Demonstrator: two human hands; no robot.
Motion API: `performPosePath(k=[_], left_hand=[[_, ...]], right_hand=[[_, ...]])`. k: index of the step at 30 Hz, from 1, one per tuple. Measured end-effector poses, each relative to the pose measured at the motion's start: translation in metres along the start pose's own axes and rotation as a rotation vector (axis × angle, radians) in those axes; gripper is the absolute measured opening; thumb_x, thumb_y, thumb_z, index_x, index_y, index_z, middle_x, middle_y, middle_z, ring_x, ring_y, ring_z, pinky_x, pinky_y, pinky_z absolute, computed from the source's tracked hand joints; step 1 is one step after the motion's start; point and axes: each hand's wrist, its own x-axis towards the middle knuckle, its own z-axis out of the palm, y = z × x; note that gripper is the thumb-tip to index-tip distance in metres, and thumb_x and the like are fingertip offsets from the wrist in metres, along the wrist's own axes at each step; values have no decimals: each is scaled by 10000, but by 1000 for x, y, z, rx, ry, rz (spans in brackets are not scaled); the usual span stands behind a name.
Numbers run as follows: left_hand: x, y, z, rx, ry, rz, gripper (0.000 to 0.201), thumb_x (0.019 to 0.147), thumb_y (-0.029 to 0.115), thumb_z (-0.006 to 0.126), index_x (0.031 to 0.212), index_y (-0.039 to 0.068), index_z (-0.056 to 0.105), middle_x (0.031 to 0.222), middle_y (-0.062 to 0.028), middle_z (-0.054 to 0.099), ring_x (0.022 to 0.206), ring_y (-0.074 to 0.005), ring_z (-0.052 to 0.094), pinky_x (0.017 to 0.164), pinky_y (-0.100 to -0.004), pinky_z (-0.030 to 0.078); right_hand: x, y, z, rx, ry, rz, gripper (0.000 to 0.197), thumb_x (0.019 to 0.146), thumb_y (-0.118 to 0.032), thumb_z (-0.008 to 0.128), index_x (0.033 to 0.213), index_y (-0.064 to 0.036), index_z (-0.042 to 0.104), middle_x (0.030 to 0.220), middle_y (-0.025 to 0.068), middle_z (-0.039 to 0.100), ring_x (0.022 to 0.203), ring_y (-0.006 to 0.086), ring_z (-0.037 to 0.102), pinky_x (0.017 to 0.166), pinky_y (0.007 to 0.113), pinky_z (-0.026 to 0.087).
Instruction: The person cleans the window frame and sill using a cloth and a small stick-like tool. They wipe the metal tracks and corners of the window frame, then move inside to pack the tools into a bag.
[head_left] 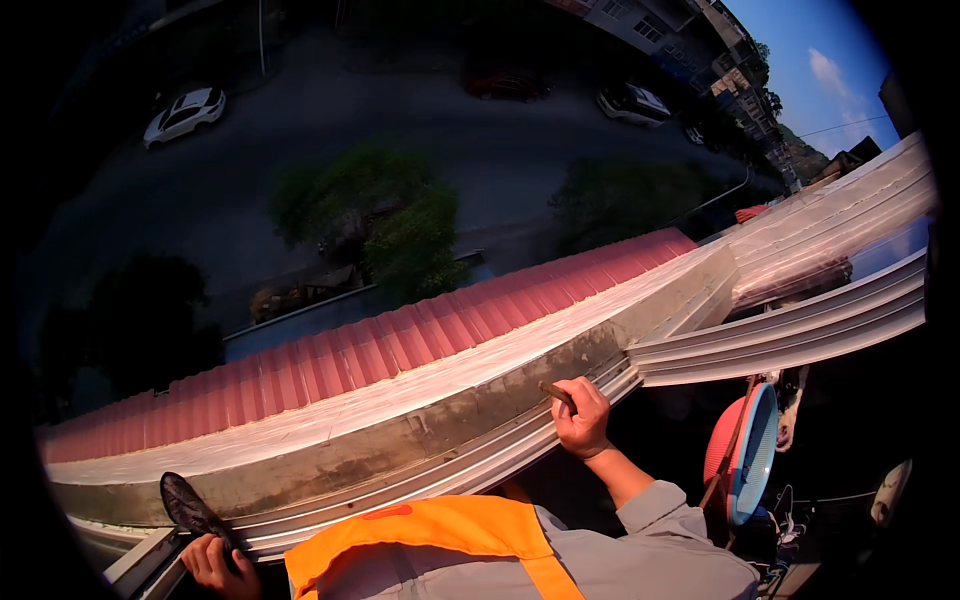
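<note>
At the lower left, my left hand [215,567] has its fingers curled around the lower end of a dark, glossy, shoe-shaped thing [187,503], beside the window frame. The rest of that thing sticks up over the concrete ledge; its exact kind I cannot make out. My right hand [583,418] is closed around a short, dark brown stick-like piece [556,394], whose tip points left over the ledge. Most of this piece is hidden in the fist. The right fist is just above the metal window track [500,452].
Beyond the concrete ledge [390,445] lies a red corrugated roof [400,350], with a street, trees and parked cars far below. A sliding window frame [790,320] stands at right. A pink and a blue plastic basin [755,455] hang near my right elbow.
</note>
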Motion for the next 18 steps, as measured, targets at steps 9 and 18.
performPosePath(k=[9,18], left_hand=[[-12,-5,6,15,149,63,193,856,253,614,927,82,668,948,-93,672,914,-297,631,855,-432,444],[-16,-5,12,-34,149,64,179,795,196,544,835,22,524,823,-145,535,769,-332,526,750,-455,391]], right_hand=[[-4,0,3,-27,67,-1,212,708,3,608,911,-56,603,727,114,542,634,321,558,568,390,457],[-1,2,6,22,103,-22,144,753,0,605,886,-55,594,742,110,560,638,315,560,575,382,450]])
